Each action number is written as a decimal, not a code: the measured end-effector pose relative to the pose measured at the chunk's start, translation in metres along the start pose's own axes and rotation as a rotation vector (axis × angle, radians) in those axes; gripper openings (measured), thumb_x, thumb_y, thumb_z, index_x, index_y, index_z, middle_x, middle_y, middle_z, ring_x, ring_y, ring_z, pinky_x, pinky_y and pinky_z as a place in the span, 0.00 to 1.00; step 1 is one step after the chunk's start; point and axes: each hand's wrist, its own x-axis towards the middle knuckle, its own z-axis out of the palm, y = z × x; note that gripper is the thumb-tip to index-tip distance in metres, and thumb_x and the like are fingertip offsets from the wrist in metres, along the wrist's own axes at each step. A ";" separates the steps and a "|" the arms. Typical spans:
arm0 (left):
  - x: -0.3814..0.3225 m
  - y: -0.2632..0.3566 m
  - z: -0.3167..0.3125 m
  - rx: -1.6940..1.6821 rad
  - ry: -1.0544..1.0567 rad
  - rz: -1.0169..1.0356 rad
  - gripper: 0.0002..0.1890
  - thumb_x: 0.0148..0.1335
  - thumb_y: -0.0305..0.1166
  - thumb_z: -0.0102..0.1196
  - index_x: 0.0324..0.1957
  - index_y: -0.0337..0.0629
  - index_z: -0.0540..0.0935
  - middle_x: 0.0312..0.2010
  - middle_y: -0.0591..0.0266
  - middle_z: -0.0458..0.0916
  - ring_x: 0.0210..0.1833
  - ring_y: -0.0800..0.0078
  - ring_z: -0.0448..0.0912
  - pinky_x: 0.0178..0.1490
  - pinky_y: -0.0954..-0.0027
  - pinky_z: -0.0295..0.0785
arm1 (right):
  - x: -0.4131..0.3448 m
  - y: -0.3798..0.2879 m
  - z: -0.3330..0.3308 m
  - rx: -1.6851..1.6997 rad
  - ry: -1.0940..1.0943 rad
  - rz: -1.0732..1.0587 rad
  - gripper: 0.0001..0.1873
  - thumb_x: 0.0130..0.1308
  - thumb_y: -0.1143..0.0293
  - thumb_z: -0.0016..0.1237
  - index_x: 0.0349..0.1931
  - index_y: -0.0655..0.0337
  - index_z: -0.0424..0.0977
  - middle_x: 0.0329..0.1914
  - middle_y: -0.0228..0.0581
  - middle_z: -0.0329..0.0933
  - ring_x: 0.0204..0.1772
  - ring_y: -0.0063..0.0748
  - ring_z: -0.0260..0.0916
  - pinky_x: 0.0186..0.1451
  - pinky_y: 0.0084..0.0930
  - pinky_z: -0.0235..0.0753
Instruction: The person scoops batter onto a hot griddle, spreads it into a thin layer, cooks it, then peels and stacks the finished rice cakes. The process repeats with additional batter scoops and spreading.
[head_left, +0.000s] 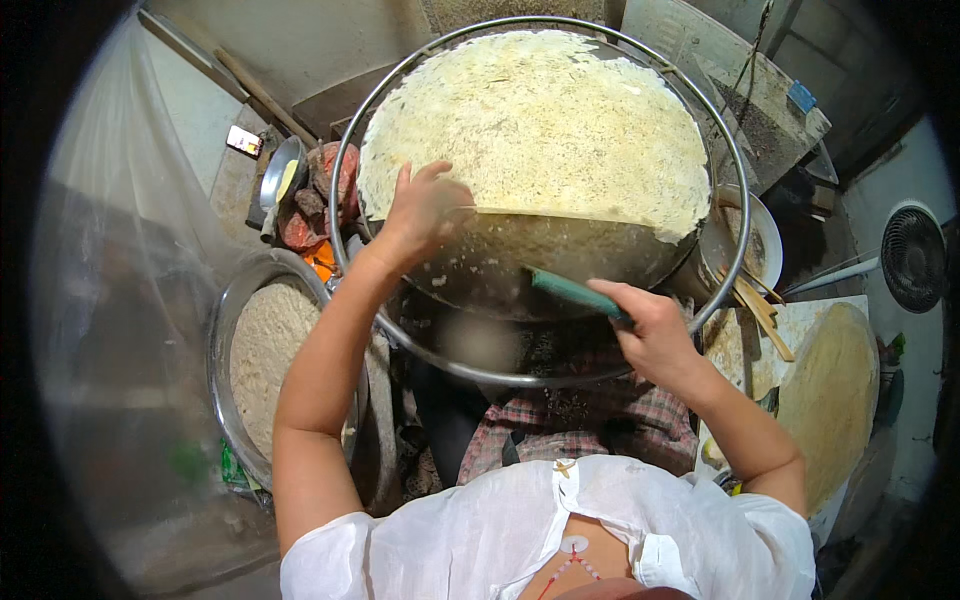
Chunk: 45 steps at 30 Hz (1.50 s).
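A large thin round flatbread (540, 127) covers most of a dark round griddle (480, 262), and its near edge lies folded or lifted in a straight line. My left hand (431, 206) is at the left end of that edge; blur hides whether its fingers grip it. My right hand (652, 322) is closed round a green scraper-like tool (574, 291), whose far end is over the bare near part of the griddle. White crumbs dot this dark surface. A metal ring rail (517, 380) runs round the griddle.
A metal basin of pale dough or batter (270, 360) stands at the left. Finished flatbreads (829, 397) lie on a white board at the right, near wooden sticks (765, 315) and a metal pot (765, 225). A fan (913, 255) stands far right; plastic sheeting (142, 300) hangs left.
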 end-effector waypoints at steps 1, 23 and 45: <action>0.017 0.006 -0.013 -0.021 -0.059 -0.019 0.04 0.54 0.27 0.63 0.33 0.49 0.84 0.40 0.70 0.84 0.64 0.59 0.68 0.70 0.38 0.40 | 0.013 0.008 0.005 -0.123 0.019 -0.115 0.27 0.47 0.88 0.46 0.52 0.62 0.72 0.48 0.51 0.77 0.53 0.44 0.75 0.56 0.31 0.74; 0.109 0.103 -0.092 0.562 0.274 0.388 0.04 0.50 0.21 0.50 0.21 0.39 0.76 0.22 0.50 0.77 0.31 0.52 0.77 0.51 0.57 0.70 | 0.076 0.165 -0.123 -0.501 0.573 0.200 0.23 0.47 0.83 0.43 0.46 0.59 0.78 0.41 0.54 0.78 0.43 0.49 0.78 0.46 0.32 0.74; -0.004 0.226 0.069 -0.173 -0.325 -0.116 0.12 0.57 0.35 0.57 0.39 0.39 0.82 0.37 0.39 0.79 0.42 0.45 0.78 0.44 0.57 0.73 | -0.148 0.085 0.013 0.737 0.650 0.526 0.27 0.68 0.54 0.48 0.58 0.67 0.68 0.52 0.41 0.76 0.52 0.30 0.73 0.51 0.29 0.75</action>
